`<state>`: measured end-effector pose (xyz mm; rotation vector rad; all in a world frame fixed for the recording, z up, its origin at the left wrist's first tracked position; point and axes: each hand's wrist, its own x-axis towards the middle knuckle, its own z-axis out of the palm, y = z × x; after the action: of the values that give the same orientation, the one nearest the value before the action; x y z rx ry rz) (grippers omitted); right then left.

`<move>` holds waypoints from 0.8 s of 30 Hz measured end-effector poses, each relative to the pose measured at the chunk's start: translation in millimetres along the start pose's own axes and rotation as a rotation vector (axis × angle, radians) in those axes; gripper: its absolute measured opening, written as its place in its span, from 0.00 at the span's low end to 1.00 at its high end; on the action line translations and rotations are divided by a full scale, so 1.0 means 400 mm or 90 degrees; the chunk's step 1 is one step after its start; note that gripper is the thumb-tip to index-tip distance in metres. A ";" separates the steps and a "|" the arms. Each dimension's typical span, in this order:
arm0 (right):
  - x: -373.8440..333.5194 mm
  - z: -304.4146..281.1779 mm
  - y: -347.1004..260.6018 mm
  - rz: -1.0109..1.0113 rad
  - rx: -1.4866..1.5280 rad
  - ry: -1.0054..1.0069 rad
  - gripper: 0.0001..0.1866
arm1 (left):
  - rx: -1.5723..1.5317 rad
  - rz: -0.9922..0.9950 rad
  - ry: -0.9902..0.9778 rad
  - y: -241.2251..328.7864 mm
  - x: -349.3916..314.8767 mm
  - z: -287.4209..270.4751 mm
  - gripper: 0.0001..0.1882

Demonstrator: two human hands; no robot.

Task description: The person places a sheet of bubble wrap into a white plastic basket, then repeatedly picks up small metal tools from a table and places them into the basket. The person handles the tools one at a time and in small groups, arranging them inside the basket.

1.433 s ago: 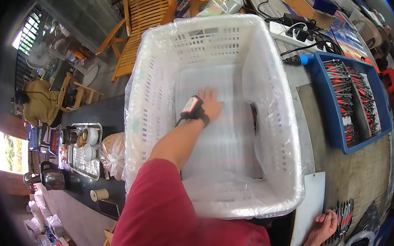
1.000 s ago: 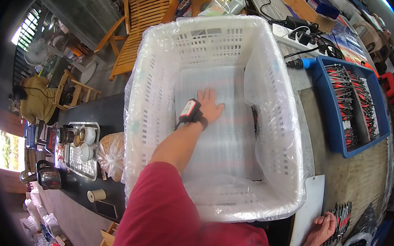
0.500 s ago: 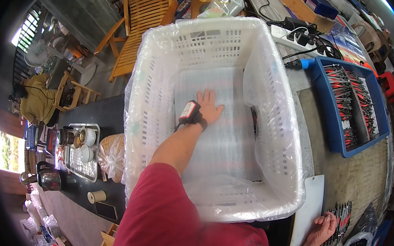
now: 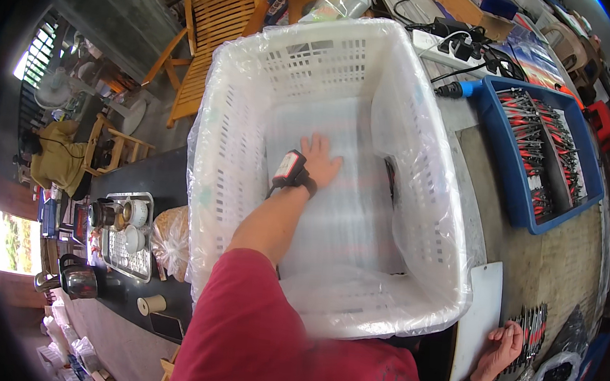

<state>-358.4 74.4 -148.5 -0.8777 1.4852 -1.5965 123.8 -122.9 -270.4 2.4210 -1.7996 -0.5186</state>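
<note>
As lined, white basket (image 4: 423,150): long axis fwd, L hand (image 4: 319,161) inside.

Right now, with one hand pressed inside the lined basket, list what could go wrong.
The left hand presses flat on the thin clear plastic liner in the white basket; fingers could tear or bunch it.

The right hand rests beside loose tools near the table edge; a nudge might knock them off.
</note>
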 end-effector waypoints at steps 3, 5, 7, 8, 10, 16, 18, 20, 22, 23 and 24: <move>0.000 -0.007 0.002 -0.004 0.001 -0.016 0.07 | 0.033 0.001 0.008 0.002 -0.001 0.001 0.40; 0.000 -0.011 0.003 -0.017 0.003 -0.043 0.07 | 0.038 0.000 0.007 0.002 -0.001 0.002 0.40; 0.002 -0.013 0.004 -0.011 0.007 -0.054 0.07 | 0.040 0.002 0.009 0.003 -0.001 0.002 0.40; 0.004 -0.013 0.003 -0.020 0.025 -0.073 0.07 | 0.038 0.004 0.014 0.003 0.000 0.003 0.40; 0.001 -0.012 0.003 -0.010 -0.001 -0.037 0.07 | 0.020 0.005 0.016 0.003 -0.001 0.004 0.40; 0.003 -0.013 0.003 -0.007 0.001 -0.039 0.07 | 0.023 -0.003 0.013 -0.001 0.002 0.008 0.40; 0.005 -0.017 0.005 -0.004 0.003 -0.046 0.07 | 0.021 -0.004 0.012 -0.003 0.004 0.010 0.40; 0.006 -0.020 0.007 -0.004 0.011 -0.048 0.07 | 0.020 -0.005 0.015 -0.004 0.005 0.012 0.40; 0.006 -0.021 0.009 -0.006 0.001 -0.041 0.07 | 0.025 -0.001 0.014 -0.005 0.007 0.012 0.40; 0.005 -0.020 0.009 -0.009 0.008 -0.041 0.07 | 0.025 0.000 0.012 -0.006 0.007 0.013 0.40; 0.005 -0.019 0.008 -0.010 0.003 -0.044 0.07 | 0.026 0.000 0.010 -0.007 0.007 0.013 0.40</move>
<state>-365.8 76.0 -152.4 -0.9348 1.4285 -1.5645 125.2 -124.0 -276.6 2.4437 -1.8223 -0.4660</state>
